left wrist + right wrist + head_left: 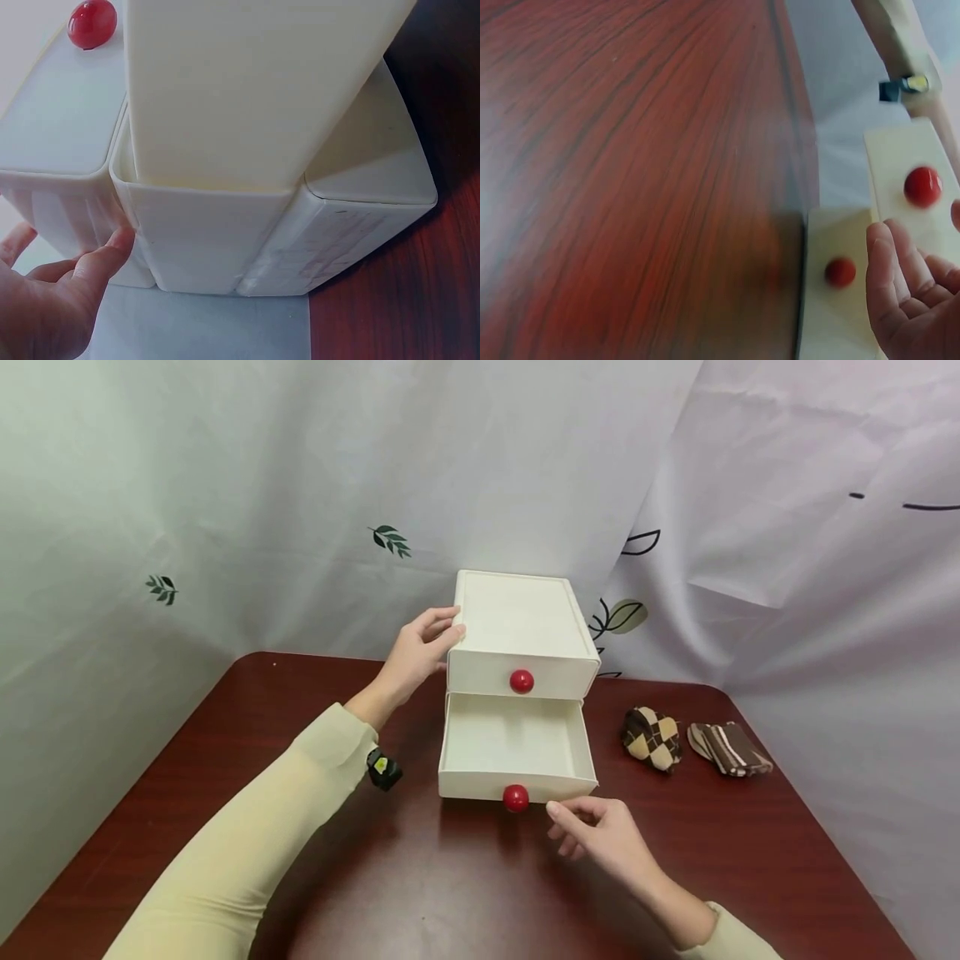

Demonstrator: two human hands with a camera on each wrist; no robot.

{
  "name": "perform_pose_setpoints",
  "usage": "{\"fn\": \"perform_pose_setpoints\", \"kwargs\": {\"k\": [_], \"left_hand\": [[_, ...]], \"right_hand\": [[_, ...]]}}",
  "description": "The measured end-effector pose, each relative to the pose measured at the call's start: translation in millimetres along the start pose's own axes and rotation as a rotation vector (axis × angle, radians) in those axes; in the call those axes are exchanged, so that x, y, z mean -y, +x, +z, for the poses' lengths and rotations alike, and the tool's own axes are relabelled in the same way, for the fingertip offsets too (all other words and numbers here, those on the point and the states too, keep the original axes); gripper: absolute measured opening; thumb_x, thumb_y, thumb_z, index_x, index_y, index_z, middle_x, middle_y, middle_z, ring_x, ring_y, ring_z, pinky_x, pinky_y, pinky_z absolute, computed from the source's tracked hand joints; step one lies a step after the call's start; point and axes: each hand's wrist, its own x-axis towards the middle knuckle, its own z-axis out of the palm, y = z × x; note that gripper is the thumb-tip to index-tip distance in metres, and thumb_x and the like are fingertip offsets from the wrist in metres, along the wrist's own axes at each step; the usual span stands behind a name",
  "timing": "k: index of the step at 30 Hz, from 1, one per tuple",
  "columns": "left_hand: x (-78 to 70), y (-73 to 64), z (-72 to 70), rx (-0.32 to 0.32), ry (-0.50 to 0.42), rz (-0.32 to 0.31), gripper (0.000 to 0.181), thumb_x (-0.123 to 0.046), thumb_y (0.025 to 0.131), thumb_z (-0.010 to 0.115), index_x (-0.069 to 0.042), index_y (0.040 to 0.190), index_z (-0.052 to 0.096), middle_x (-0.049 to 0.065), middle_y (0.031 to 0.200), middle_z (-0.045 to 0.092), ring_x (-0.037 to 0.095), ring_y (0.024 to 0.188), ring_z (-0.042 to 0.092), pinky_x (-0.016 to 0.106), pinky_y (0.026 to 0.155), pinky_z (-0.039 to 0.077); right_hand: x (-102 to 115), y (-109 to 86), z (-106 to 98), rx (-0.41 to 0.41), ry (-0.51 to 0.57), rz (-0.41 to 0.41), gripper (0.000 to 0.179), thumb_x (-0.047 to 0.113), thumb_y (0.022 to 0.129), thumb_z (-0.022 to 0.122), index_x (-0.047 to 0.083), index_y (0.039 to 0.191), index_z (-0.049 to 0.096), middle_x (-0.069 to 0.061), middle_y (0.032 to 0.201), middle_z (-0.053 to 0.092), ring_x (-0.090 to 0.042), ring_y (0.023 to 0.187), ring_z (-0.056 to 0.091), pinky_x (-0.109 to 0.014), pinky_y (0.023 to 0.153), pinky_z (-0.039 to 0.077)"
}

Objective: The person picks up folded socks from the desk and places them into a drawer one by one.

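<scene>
A white drawer cabinet (525,614) with round red knobs stands on the table. Its middle drawer (510,735) is pulled out, and I see nothing inside. The top drawer front (480,672) is closed; below the open one, a lower drawer (832,315) shows in the right wrist view. My left hand (416,652) touches the cabinet's left side near the top edge, thumb and fingers spread against it. Just right of the open drawer's red knob (516,798), my right hand (603,839) hovers by the front corner, fingers loosely bent and holding nothing.
To the cabinet's right lie a folded argyle-patterned cloth piece (652,739) and a brown striped one (729,749), both sock-like. A white patterned curtain (300,510) hangs behind the dark red table (420,893).
</scene>
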Motion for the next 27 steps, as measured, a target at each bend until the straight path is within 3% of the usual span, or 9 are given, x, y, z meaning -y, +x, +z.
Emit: {"fn": "perform_pose_setpoints", "kwargs": {"k": [8, 16, 22, 24, 27], "left_hand": [[3.0, -0.9, 0.0, -0.001, 0.021, 0.013, 0.049, -0.039, 0.091, 0.059, -0.023, 0.136, 0.048, 0.004, 0.139, 0.043, 0.02, 0.12, 0.047, 0.047, 0.086, 0.046], [2.8, -0.4, -1.0, -0.014, 0.002, 0.024, 0.048, -0.038, 0.091, 0.058, -0.023, 0.136, 0.048, 0.004, 0.136, 0.046, 0.02, 0.117, 0.05, 0.047, 0.085, 0.047], [2.3, -0.1, -0.5, -0.01, -0.004, 0.026, 0.049, -0.039, 0.091, 0.058, -0.023, 0.136, 0.047, 0.004, 0.137, 0.045, 0.021, 0.118, 0.048, 0.047, 0.086, 0.046], [1.6, -0.7, 0.1, -0.009, -0.005, 0.028, 0.049, -0.038, 0.091, 0.058, -0.022, 0.136, 0.047, 0.004, 0.137, 0.045, 0.021, 0.118, 0.048, 0.047, 0.086, 0.046], [1.5, -1.5, 1.0, -0.01, -0.006, 0.029, 0.048, -0.038, 0.091, 0.058, -0.022, 0.136, 0.048, 0.005, 0.137, 0.045, 0.021, 0.118, 0.048, 0.047, 0.085, 0.047]], "right_hand": [[-11.4, -3.6, -31.9, -0.016, 0.093, 0.081, 0.038, 0.025, 0.088, 0.065, -0.012, 0.098, 0.065, -0.02, 0.076, 0.067, -0.029, 0.059, 0.064, -0.04, 0.056, 0.053], [-20.0, 16.3, -77.2, -0.064, 0.192, 0.128, 0.036, 0.021, 0.087, 0.066, -0.01, 0.104, 0.063, -0.019, 0.081, 0.068, -0.026, 0.063, 0.065, -0.038, 0.06, 0.054], [-26.7, 39.3, -116.9, -0.205, 0.162, 0.078, 0.027, 0.022, 0.087, 0.068, -0.001, 0.101, 0.066, -0.009, 0.08, 0.07, -0.021, 0.067, 0.067, -0.034, 0.059, 0.054], [-28.5, 45.9, -126.3, -0.281, 0.132, 0.084, 0.032, 0.025, 0.085, 0.07, 0.0, 0.104, 0.065, -0.001, 0.079, 0.07, -0.016, 0.068, 0.067, -0.03, 0.059, 0.054], [-33.4, 55.8, -138.5, -0.384, -0.005, 0.071, 0.046, 0.033, 0.086, 0.068, -0.002, 0.114, 0.061, 0.013, 0.081, 0.065, -0.008, 0.071, 0.065, -0.027, 0.061, 0.053]]}}
